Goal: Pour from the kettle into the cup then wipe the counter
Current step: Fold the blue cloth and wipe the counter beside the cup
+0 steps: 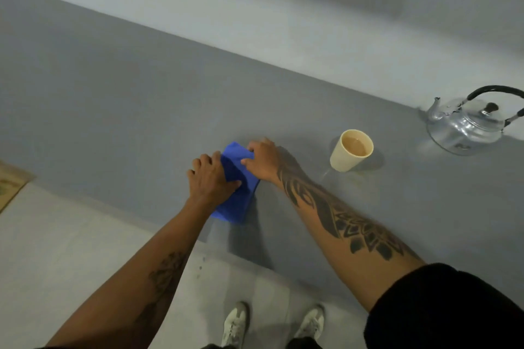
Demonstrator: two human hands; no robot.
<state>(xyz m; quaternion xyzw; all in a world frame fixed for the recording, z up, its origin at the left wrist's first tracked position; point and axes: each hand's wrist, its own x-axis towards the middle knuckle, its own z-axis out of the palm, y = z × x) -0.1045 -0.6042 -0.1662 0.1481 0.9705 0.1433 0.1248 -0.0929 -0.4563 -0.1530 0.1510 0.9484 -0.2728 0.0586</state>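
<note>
Both hands rest on a blue cloth (236,193) that lies on the grey bench (113,110) close to its near edge: the left hand (211,178) presses flat on the cloth's middle, fingers together, while the right hand (262,160) pinches the cloth's far corner between thumb and fingers. The cream cup (351,150) stands upright just right of the right hand, filled nearly to the brim with a pale brown drink, and the shiny metal kettle (467,125) sits well apart from it, farther right by the wall. Pouring looks finished and the wiping seems to be starting. A faint wet patch shows on the bench just in front of the cup, which is probably what needs wiping. The main risk lies there: a sweep of the cloth or the right forearm toward that patch could knock the full cup, slopping or tipping it and spreading the mess. The cloth also overhangs or nears the bench edge, so a loose grip could let it slide to the floor. No brand, label or writing can be read on the cup, kettle or cloth.
</note>
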